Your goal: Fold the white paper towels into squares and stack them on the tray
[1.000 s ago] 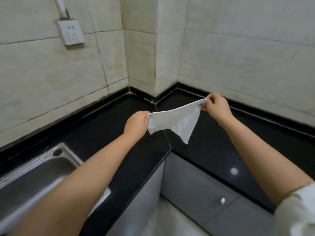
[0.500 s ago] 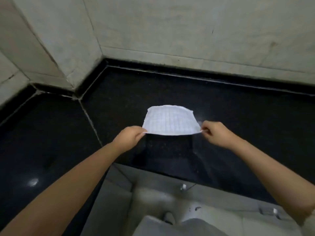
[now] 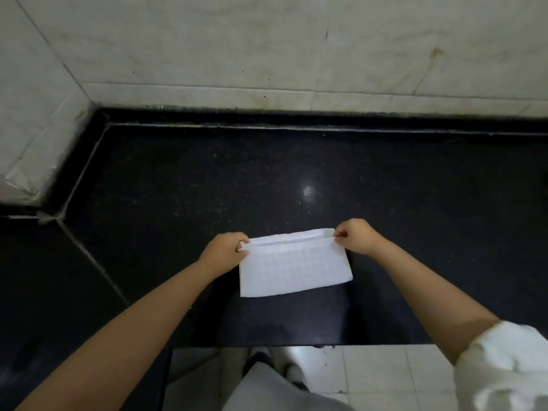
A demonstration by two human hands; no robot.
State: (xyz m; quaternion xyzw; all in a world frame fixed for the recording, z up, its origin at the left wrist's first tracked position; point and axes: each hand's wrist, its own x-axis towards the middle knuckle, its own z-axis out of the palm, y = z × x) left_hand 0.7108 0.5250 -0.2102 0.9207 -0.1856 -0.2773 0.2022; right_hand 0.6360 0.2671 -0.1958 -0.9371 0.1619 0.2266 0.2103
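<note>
Soft, light towel (image 3: 292,269) on the counter (image 3: 207,179) looks floppy, best held at its far corners, where left hand (image 3: 224,252) and right hand (image 3: 357,236) pinch it.

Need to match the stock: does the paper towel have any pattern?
White with a faint embossed square grid; the paper towel shows it in the head view.

White paper towel (image 3: 293,269) — doubled over, on black counter (image 3: 207,179)
</note>
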